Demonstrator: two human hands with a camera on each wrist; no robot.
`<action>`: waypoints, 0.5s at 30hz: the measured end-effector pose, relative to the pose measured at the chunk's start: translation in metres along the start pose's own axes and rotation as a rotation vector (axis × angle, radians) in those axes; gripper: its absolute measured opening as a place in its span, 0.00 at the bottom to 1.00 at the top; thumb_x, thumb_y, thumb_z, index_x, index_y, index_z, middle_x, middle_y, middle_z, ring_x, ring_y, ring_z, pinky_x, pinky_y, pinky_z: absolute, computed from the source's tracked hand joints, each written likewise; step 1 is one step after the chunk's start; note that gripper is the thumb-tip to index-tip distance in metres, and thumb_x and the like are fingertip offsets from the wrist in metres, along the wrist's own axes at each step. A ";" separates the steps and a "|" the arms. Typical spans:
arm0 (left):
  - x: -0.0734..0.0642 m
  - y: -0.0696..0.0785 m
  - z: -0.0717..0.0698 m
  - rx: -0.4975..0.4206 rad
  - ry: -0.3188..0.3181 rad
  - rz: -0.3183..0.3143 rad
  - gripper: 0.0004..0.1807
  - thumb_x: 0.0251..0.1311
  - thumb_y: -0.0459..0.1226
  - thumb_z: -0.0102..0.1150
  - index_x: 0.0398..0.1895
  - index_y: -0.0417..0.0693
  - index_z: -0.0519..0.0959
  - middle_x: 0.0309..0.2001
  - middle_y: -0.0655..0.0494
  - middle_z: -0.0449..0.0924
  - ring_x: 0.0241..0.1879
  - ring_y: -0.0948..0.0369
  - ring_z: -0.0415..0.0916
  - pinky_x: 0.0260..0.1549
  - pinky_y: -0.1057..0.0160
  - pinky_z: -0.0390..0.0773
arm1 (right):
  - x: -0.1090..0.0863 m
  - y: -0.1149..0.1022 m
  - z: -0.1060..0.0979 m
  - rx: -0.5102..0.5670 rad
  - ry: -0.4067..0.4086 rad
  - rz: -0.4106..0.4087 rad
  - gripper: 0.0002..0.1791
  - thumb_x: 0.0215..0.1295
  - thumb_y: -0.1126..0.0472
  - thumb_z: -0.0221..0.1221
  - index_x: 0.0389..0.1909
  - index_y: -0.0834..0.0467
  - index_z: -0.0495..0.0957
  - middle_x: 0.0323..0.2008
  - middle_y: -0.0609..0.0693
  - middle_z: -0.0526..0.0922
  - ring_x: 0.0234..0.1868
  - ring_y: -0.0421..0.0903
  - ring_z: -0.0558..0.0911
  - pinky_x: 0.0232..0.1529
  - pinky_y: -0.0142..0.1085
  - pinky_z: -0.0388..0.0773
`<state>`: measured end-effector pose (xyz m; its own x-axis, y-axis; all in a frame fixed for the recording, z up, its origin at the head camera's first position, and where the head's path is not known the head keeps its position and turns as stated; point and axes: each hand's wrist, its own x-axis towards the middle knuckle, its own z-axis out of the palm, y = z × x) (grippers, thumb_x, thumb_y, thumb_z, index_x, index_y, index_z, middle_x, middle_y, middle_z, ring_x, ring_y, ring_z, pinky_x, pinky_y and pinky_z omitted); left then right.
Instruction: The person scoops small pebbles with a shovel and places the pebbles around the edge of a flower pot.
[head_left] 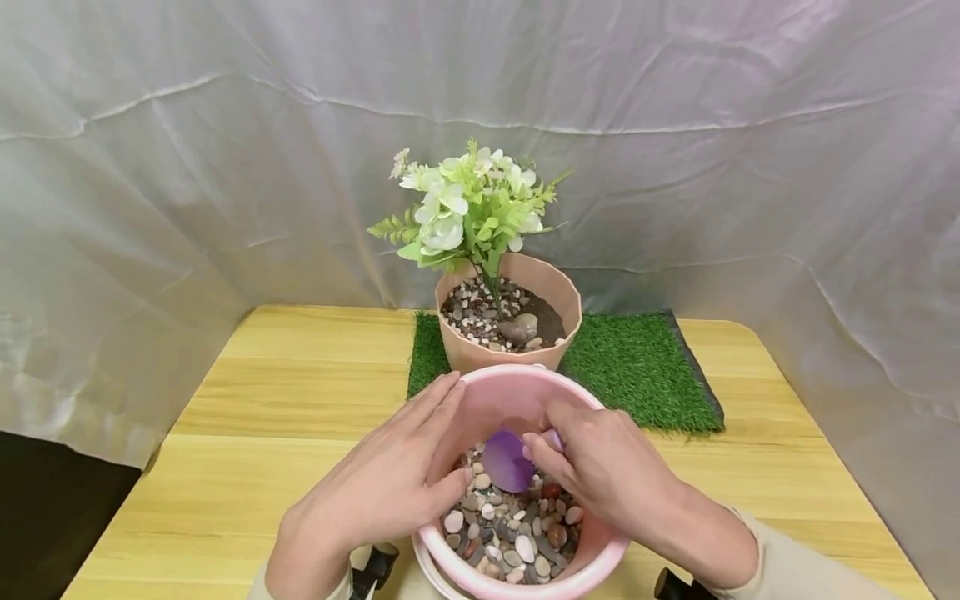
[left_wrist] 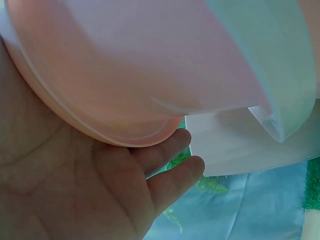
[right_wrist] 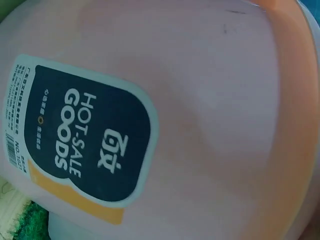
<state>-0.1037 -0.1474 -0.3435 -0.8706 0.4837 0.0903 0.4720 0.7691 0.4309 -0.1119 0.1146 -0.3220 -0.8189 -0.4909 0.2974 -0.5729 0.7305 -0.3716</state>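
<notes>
A pink bucket (head_left: 517, 587) stands at the front of the table with many mixed pebbles (head_left: 517, 533) inside. My left hand (head_left: 382, 467) rests against its left rim, fingers nearly straight, the thumb reaching over the inside. In the left wrist view the bucket's rim (left_wrist: 100, 137) lies against the palm (left_wrist: 55, 175). My right hand (head_left: 607, 462) grips the handle of a small purple scoop (head_left: 506, 461), whose blade is down at the pebbles. The right wrist view shows only the bucket's outer wall (right_wrist: 210, 120) and its label (right_wrist: 90, 140); that hand is hidden there.
Behind the bucket, a peach flowerpot (head_left: 498, 358) holds white flowers (head_left: 442, 217), dark soil (head_left: 543, 312), small pebbles and a larger stone (head_left: 519, 327). It stands on a green turf mat (head_left: 637, 367). Grey cloth (head_left: 300, 192) surrounds the wooden table (head_left: 247, 467).
</notes>
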 end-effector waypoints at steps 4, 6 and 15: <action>0.000 0.000 0.000 0.003 0.004 0.006 0.50 0.69 0.55 0.58 0.86 0.46 0.49 0.87 0.53 0.41 0.85 0.57 0.42 0.82 0.50 0.55 | 0.002 -0.003 0.002 0.003 -0.016 0.003 0.10 0.73 0.52 0.65 0.31 0.46 0.77 0.20 0.32 0.71 0.20 0.29 0.69 0.22 0.27 0.72; 0.000 0.000 0.001 0.002 0.004 0.005 0.50 0.69 0.55 0.59 0.86 0.46 0.50 0.87 0.53 0.42 0.85 0.57 0.42 0.82 0.50 0.55 | 0.003 -0.003 0.004 -0.001 -0.009 -0.037 0.11 0.73 0.53 0.65 0.30 0.47 0.76 0.19 0.32 0.70 0.20 0.29 0.69 0.23 0.27 0.72; 0.000 0.000 0.001 -0.008 -0.003 -0.009 0.50 0.69 0.55 0.59 0.86 0.47 0.49 0.87 0.54 0.41 0.85 0.57 0.42 0.82 0.49 0.55 | 0.015 0.004 0.000 0.122 -0.148 0.096 0.07 0.75 0.54 0.63 0.38 0.51 0.80 0.26 0.34 0.87 0.22 0.30 0.78 0.23 0.28 0.77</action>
<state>-0.1036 -0.1467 -0.3444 -0.8745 0.4778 0.0837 0.4629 0.7703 0.4386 -0.1268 0.1097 -0.3193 -0.8612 -0.4925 0.1260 -0.4843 0.7193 -0.4981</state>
